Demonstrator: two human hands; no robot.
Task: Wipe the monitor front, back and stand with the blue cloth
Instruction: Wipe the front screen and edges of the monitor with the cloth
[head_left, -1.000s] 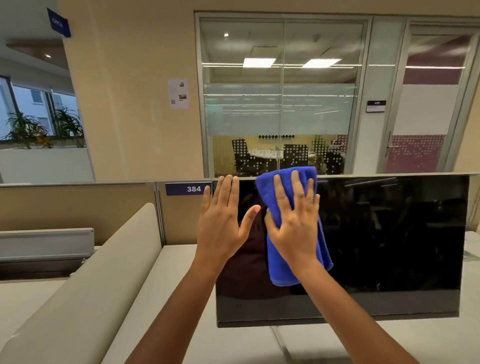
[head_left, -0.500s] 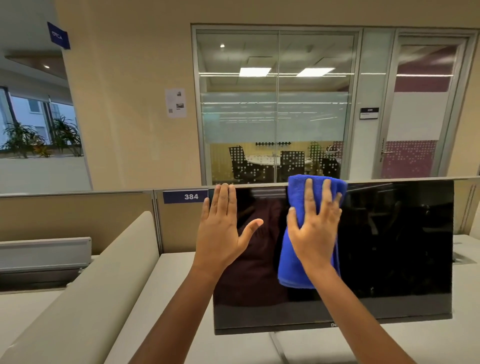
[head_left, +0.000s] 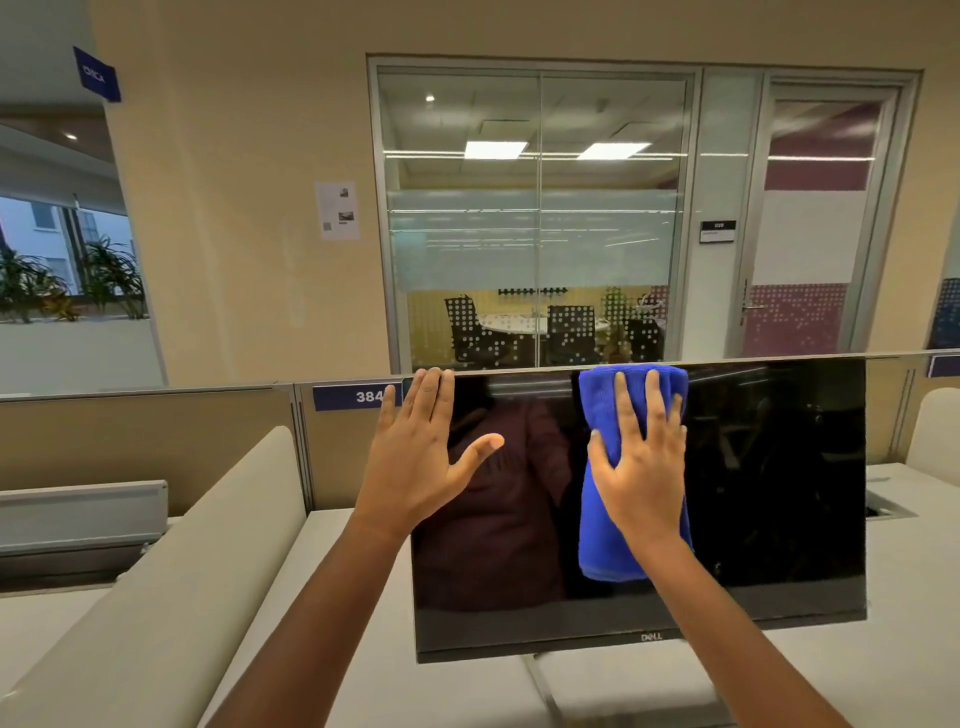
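Right-hand fingers (head_left: 655, 400): four, straight and slightly spread, tips at the top edge of the screen, with nothing curled round or pinched. They lie flat over the cloth (head_left: 602, 525), and the thumb rests along its 9 o'clock edge. Right hand (head_left: 641, 467): palm presses the cloth against the glass. Cloth: blue, folded into a tall pad, sitting at 12 o'clock on the screen and hanging down past the wrist toward the centre. Left-hand fingers (head_left: 423, 400): straight and together, thumb splayed toward 3 o'clock, holding nothing. Left hand (head_left: 415, 467): flat at the screen's 10 o'clock corner, apparently bracing the panel, though contact is not certain. Monitor (head_left: 779, 493): dark, upright, facing the person, on a pale desk (head_left: 893, 675). Stand (head_left: 540, 686): only a sliver shows at 6 o'clock under the bezel. Partition (head_left: 156, 441): behind, with a 384 label (head_left: 358, 397). Step in hand, by judgement: wiping the front, upper band. Back and stand look untouched. Next move likely calls for steady flat pressure, a sweep toward 3 o'clock, then lower passes, with the left hand holding the panel against tipping.
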